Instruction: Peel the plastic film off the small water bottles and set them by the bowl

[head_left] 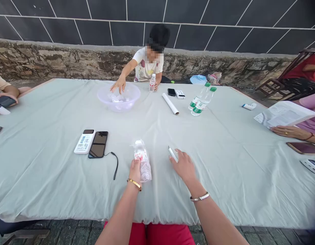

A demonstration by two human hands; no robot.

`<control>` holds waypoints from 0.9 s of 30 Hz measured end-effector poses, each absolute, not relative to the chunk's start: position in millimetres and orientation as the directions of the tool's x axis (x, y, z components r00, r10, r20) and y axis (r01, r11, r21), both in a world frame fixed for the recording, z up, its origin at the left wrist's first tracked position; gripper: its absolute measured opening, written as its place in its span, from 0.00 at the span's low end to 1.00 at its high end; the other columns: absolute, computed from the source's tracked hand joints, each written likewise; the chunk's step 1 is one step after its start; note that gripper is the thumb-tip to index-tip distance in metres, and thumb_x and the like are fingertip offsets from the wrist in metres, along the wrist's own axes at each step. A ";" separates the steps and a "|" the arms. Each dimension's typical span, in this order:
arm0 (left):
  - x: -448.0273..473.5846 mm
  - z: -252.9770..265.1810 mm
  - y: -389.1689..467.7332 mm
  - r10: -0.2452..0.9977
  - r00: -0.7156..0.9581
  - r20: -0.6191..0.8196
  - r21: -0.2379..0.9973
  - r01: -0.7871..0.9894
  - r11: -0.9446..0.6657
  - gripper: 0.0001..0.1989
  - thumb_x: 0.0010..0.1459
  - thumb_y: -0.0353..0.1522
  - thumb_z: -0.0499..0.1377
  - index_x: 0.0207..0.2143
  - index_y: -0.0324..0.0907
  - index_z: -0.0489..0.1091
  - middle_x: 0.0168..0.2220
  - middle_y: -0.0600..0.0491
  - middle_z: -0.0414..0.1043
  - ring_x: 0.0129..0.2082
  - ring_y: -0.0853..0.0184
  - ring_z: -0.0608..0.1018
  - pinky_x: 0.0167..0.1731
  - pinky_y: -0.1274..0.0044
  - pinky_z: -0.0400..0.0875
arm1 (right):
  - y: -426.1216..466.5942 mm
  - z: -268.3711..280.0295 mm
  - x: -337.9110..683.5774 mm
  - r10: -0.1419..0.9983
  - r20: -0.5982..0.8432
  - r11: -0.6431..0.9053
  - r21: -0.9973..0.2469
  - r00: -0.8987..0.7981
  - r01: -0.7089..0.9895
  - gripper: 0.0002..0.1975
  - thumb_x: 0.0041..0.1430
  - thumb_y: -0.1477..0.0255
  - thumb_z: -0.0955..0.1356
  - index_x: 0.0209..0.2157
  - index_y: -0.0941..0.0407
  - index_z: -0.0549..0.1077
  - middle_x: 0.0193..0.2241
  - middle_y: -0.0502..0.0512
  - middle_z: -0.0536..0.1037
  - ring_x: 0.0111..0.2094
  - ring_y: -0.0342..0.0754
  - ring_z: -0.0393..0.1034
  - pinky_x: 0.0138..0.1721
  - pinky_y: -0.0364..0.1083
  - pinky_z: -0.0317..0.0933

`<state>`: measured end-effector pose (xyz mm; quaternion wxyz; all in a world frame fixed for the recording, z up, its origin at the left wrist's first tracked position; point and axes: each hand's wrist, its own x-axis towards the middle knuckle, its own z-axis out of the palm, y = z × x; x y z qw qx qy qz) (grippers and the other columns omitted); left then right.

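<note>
My left hand (136,169) is closed around the left side of a clear plastic bottle (144,160) with a white cap and a red-and-white label. Crumpled whitish bits show in its lower part. The bottle's cap end points away from me. To the right, my right hand (184,166) is low over the cloth with its fingers apart. A white pen (173,154) lies beside its thumb and fingertips, its dark tip pointing away; whether they touch is hard to tell.
A white power bank (84,142) and a black phone (98,144) with a strap lie at left. Beyond are a translucent purple bowl (119,105) with a person's hand above it, a white roll (170,103) and two green-capped bottles (200,106). At right, a person holds papers (284,114).
</note>
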<state>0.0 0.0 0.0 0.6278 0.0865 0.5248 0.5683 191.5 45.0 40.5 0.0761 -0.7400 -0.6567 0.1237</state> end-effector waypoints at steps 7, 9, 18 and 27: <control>-10.9 5.7 12.6 0.739 -0.198 -0.643 0.704 -0.534 0.469 0.22 0.54 0.50 0.56 0.43 0.44 0.67 0.44 0.46 0.73 0.42 0.60 0.77 0.39 0.70 0.73 | 65.6 33.0 192.5 0.978 -0.203 -0.098 -0.301 0.037 0.949 0.13 0.63 0.71 0.59 0.43 0.60 0.70 0.38 0.61 0.75 0.40 0.50 0.70 0.38 0.44 0.57; -9.3 6.9 13.5 0.746 -0.211 -0.632 0.711 -0.542 0.449 0.21 0.55 0.48 0.56 0.42 0.43 0.68 0.43 0.46 0.73 0.43 0.60 0.77 0.40 0.70 0.72 | 74.5 45.6 173.8 0.978 -0.204 -0.035 -0.377 -0.046 0.926 0.14 0.64 0.70 0.57 0.43 0.57 0.70 0.36 0.56 0.76 0.37 0.47 0.70 0.35 0.42 0.57; -11.3 3.2 19.7 0.752 -0.261 -0.606 0.724 -0.573 0.384 0.15 0.57 0.44 0.57 0.40 0.43 0.70 0.39 0.47 0.76 0.37 0.63 0.79 0.36 0.74 0.73 | 98.3 100.4 126.7 0.932 -0.192 0.190 -0.464 -0.308 0.865 0.13 0.60 0.70 0.61 0.39 0.53 0.76 0.36 0.54 0.77 0.36 0.48 0.69 0.31 0.42 0.54; -22.4 -0.4 28.9 0.765 -0.211 -0.609 0.673 -0.648 0.357 0.19 0.55 0.46 0.59 0.39 0.41 0.72 0.34 0.50 0.76 0.31 0.65 0.79 0.30 0.75 0.74 | 22.8 106.7 216.4 0.548 -0.390 0.211 -0.792 -0.740 0.574 0.15 0.57 0.63 0.65 0.40 0.52 0.78 0.31 0.51 0.77 0.30 0.46 0.67 0.30 0.42 0.58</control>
